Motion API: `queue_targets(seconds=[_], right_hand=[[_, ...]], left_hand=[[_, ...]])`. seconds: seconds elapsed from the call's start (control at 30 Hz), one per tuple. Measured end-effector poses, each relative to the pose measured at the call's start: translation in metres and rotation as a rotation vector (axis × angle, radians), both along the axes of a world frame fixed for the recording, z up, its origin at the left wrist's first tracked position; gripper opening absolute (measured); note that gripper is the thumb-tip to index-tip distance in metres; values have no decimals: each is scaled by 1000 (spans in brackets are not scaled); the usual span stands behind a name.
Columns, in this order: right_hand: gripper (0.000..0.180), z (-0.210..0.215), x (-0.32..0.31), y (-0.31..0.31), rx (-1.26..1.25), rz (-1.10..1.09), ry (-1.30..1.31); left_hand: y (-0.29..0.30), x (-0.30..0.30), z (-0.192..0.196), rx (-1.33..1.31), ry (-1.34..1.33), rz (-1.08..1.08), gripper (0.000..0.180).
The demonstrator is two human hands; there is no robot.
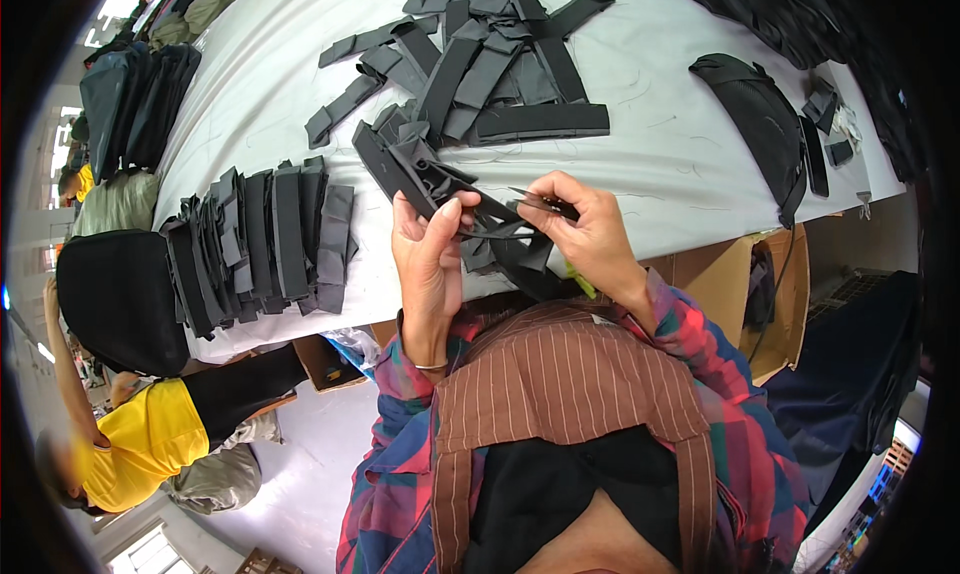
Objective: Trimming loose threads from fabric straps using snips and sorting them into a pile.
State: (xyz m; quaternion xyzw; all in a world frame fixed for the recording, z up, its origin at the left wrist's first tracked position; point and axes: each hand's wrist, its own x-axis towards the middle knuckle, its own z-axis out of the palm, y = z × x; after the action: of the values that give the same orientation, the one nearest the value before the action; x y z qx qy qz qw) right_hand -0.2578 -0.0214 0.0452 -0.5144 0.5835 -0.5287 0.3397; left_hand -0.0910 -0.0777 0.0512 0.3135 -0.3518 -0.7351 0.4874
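My left hand (430, 254) is closed on a bunch of dark grey fabric strips (385, 164), thumb on top. The strips stretch up and left from it, and more dark pieces hang beneath my hands against the striped brown apron. Close to its right, my right hand (590, 236) is closed around small dark thread snips (548, 206). The pointed tips face left over the strips. Whether the blades touch a thread is too small to tell. Just beyond both hands lies a loose pile of similar strips (490, 74) on the white-covered table (640, 189).
Stacked strips (265, 239) stand in a row at the left edge, beside a black padded piece (120, 299). A curved black piece (740, 124) and a phone-like slab (814, 157) lie right. A cardboard box (790, 299) stands below. Another person in yellow (150, 444) is at left.
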Motion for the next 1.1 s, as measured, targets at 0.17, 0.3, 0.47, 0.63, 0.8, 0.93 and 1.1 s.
queue_targets(seconds=[0.17,0.3,0.47,0.63,0.8,0.93,1.1], right_hand=[[19,13,-4,11,-76,-44,115],[19,11,-2,19,-16,-12,105],[16,12,3,18,-59,-45,180],[12,11,3,17,-205,-97,373],[12,14,2,16,-212,-113,434],[10,10,2,17,-58,-105,108],[14,31,4,15,-83,-63,331]], left_hand=[[7,0,-1,-91,24,126,45],[11,-2,-2,-199,-44,219,43],[15,-7,-1,-152,17,218,48],[16,-6,0,-151,-2,196,42],[16,-6,-2,-161,-34,200,45],[16,-7,-2,-216,-27,204,56],[18,-3,-10,-367,-148,240,60]])
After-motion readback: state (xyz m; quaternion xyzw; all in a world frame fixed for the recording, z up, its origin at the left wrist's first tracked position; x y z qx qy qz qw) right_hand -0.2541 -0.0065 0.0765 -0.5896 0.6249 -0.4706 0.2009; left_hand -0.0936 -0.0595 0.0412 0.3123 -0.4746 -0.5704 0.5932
